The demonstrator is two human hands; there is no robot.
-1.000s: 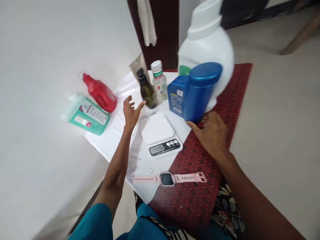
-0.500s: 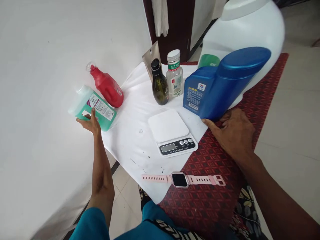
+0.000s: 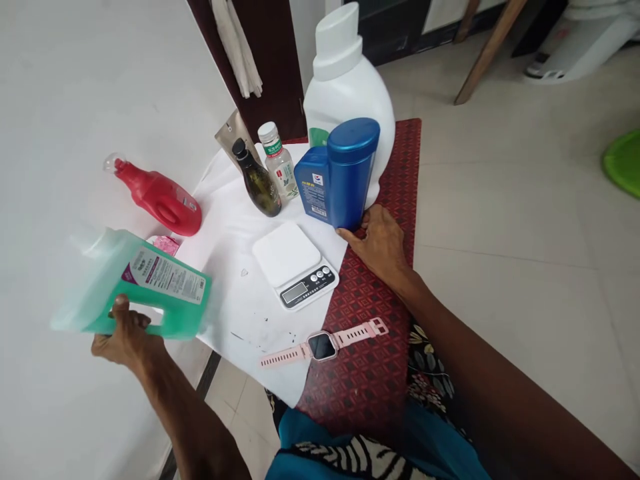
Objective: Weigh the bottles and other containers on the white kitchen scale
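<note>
My left hand (image 3: 123,337) grips the handle of a green detergent bottle (image 3: 145,287) and holds it lifted, tilted on its side, at the lower left. My right hand (image 3: 380,243) rests on the red patterned mat (image 3: 395,220), fingers curled against the base of a blue bottle (image 3: 340,173) that stands upright. A white kitchen scale (image 3: 295,263) lies on the white sheet (image 3: 240,293) between my hands. A pink smartwatch (image 3: 323,345) lies flat near the sheet's front edge.
A red bottle (image 3: 157,197) lies on its side on the white surface. A dark glass bottle (image 3: 257,180), a small clear bottle (image 3: 279,162) and a big white jug (image 3: 347,87) stand behind the scale. Tiled floor (image 3: 525,233) stretches right.
My left hand took hold of the green bottle and lifted it off the white surface toward me. My right hand stayed by the blue bottle. The view swung right.
</note>
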